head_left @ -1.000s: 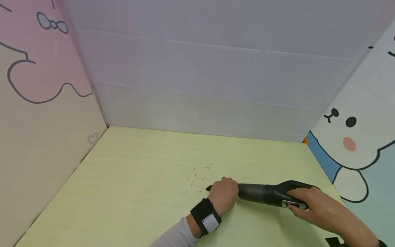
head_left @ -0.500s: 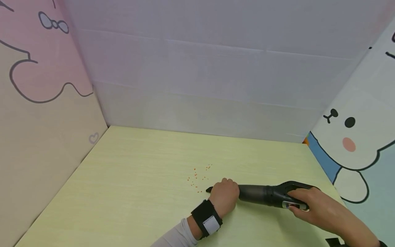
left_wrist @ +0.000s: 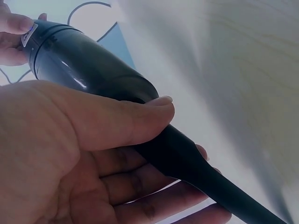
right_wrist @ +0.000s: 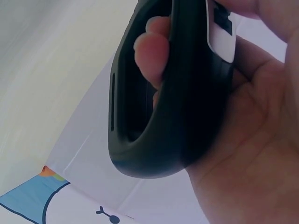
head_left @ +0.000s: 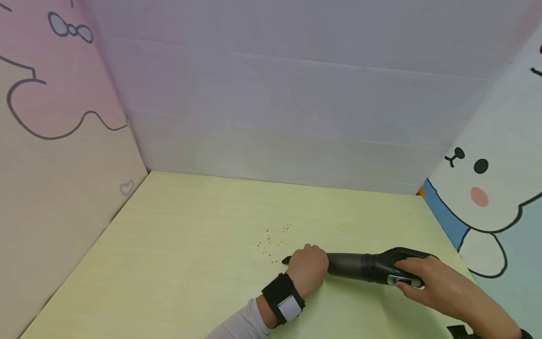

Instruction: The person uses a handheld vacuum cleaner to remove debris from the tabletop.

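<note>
A black handheld vacuum cleaner (head_left: 349,264) lies crosswise over the table, its narrow nozzle (left_wrist: 224,186) pointing left. My left hand (head_left: 307,267) grips the nozzle's base; in the left wrist view the thumb lies along one side and the fingers curl behind. My right hand (head_left: 442,285) holds the looped handle (right_wrist: 187,102), with fingertips showing through its opening and the thumb by the silver control panel (head_left: 404,281). Just beyond the nozzle tip (head_left: 286,260), small orange crumbs (head_left: 268,242) are scattered on the table.
The pale yellow table (head_left: 169,263) is bounded by a plain whitish back panel (head_left: 275,117). A pink and beige panel (head_left: 63,188) stands at the left, and a panel with a cartoon animal (head_left: 499,188) at the right.
The view shifts slightly. Both hands keep their hold on the vacuum cleaner, which stays nearly in place, and the crumbs look the same.
</note>
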Motion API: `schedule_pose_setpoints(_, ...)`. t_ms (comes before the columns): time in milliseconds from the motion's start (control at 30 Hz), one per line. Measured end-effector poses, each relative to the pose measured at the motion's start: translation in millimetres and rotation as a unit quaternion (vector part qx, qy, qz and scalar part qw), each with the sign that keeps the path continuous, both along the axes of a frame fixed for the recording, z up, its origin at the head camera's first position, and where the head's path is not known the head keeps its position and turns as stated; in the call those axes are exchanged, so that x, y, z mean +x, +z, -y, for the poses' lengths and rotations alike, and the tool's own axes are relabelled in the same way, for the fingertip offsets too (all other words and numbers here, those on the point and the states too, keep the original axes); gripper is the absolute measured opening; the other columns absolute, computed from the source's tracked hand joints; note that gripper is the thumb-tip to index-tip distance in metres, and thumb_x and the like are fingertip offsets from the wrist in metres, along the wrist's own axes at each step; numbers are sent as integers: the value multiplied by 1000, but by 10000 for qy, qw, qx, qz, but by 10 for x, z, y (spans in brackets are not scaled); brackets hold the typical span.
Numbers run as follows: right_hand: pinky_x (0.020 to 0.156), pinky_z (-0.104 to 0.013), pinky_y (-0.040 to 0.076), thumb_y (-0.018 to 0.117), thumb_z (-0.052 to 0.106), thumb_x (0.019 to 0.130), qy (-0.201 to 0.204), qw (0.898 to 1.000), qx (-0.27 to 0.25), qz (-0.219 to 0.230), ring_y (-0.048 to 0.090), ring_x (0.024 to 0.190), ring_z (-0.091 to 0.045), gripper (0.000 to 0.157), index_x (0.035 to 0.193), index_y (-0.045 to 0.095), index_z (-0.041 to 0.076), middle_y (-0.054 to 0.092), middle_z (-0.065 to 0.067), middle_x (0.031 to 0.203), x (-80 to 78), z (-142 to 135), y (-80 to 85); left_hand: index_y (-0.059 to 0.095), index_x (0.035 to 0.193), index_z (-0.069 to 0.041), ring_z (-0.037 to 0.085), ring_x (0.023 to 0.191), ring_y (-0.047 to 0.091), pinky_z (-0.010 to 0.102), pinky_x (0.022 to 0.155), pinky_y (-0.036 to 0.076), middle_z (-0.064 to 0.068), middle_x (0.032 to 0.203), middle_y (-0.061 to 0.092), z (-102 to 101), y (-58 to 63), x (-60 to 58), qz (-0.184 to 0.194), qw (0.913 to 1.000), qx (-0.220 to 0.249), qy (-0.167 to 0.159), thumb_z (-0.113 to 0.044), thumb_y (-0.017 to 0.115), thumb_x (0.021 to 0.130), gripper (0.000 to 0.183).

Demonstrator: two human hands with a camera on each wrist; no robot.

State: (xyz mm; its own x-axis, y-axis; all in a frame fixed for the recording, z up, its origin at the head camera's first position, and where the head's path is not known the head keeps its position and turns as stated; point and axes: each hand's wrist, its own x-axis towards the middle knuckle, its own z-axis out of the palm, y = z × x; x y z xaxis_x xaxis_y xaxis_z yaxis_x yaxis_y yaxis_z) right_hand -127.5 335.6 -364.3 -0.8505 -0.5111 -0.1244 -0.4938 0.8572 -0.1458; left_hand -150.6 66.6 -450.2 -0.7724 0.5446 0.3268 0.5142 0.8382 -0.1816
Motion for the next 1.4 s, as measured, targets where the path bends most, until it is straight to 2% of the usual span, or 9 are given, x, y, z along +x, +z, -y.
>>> schedule_pose_setpoints(300,59,-30,47,65,41,82,196,9997,-74,-129,50,75,1,32,102,64,17,62,12,94,-15,14,9,57,61,-17,10,52,43,21,37,36,-4,57,47,10,1,8,-8,10000,-33,15,-23,68,77,20)
schedule_pose_setpoints(867,61,-32,48,63,45,83,160,9998,-34,60,55,78,-2,37,104,64,16,63,10,97,-28,7,6,57,59,-17,10,51,44,22,37,37,-3,56,47,1,22,25,92,9999,-112,64,-23,67,78,22)
schedule_pose_setpoints(1400,58,-29,45,63,44,83,326,9992,-136,-212,48,73,3,32,101,64,17,61,15,92,-26,22,-13,60,63,-17,10,52,45,22,39,38,-4,57,49,-14,33,14,151,9995,-216,183,-26,67,78,19)
